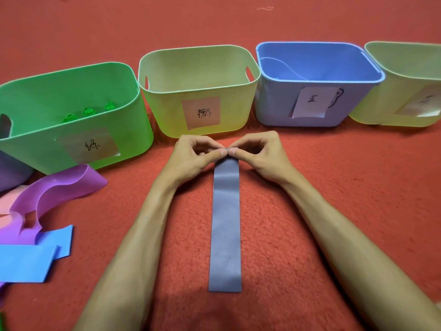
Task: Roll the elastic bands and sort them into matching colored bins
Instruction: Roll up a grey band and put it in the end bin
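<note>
We find the slate-blue elastic band (225, 223) lying flat on the red carpet (334, 211), running straight between the two forearms. Its near edge is square and free; its far end sits under the fingertips.

The left hand (193, 156) and the right hand (260, 151) meet at that far end. Each pinches the band's far edge between thumb and curled forefinger, and the two thumb tips nearly touch. We see a small turned-up lip of band between the fingertips; how far it is rolled we cannot tell.

Just beyond the left hand stands the yellow bin (167, 108), with a pink label on its front wall. Beyond and outward of the right hand stands the blue bin (274, 103), also labelled. A strip of bare carpet separates the knuckles from both bins' lower edges.

Outward of the left hand is the green bin (35, 149), close beside the yellow one, with three green rolled bands (88, 111) inside. A second yellow bin (381, 108) stands far outward of the right hand, cut off by the frame edge.

Outward of the left forearm lies a loose pile: a purple band (62, 187) curling up off the carpet and blue bands (26, 261) lying flat. Open carpet lies outward of the right forearm.
</note>
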A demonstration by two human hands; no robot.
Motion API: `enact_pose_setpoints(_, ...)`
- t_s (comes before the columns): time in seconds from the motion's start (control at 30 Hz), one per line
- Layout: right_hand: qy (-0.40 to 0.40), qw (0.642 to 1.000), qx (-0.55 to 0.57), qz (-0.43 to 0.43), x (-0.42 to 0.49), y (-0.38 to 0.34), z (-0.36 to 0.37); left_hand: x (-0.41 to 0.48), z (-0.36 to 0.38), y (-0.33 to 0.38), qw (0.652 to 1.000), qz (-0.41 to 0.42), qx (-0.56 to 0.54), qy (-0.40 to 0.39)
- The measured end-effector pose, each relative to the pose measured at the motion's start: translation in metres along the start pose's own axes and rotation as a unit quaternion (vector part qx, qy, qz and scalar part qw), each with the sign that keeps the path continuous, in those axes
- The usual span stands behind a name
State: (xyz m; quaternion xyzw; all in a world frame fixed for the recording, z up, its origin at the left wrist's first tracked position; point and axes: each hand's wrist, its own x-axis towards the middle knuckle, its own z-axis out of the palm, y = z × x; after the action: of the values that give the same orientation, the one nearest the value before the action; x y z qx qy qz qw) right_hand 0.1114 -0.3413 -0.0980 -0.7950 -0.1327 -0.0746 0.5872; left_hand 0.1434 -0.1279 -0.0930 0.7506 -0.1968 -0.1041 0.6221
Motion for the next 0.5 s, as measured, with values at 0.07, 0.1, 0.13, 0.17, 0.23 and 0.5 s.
enact_pose_setpoints(0.07, 0.002, 1.000, 0.016, -0.005, 0.0001, 0.0006, 0.0001, 0.0002, 0.0005, 0.0008, 1.000, -0.015, -0.006, 0.000)
enact_pose_setpoints(0.1, 0.005, 1.000, 0.024, -0.005, -0.0001, 0.0004, 0.0003, 0.0004, 0.0003, 0.0005, 1.000, -0.020, -0.008, 0.000)
enact_pose_setpoints(0.13, 0.006, 1.000, 0.030, -0.002, -0.0005, -0.0003, 0.0008, 0.0007, -0.0002, 0.0001, 1.000, -0.023, -0.012, -0.001)
enact_pose_setpoints(0.17, 0.006, 0.999, 0.034, 0.001, -0.0010, -0.0010, 0.0012, 0.0001, -0.0008, 0.0008, 1.000, -0.023, -0.017, -0.006)
enact_pose_setpoints(0.23, 0.006, 0.999, 0.031, 0.011, -0.0016, -0.0019, 0.0017, -0.0014, -0.0020, 0.0018, 1.000, -0.014, -0.019, -0.016)
enact_pose_setpoints(0.5, -0.011, 0.999, 0.000, 0.036, -0.0016, -0.0024, 0.0012, -0.0020, -0.0055, -0.0007, 1.000, 0.001, -0.028, -0.013)
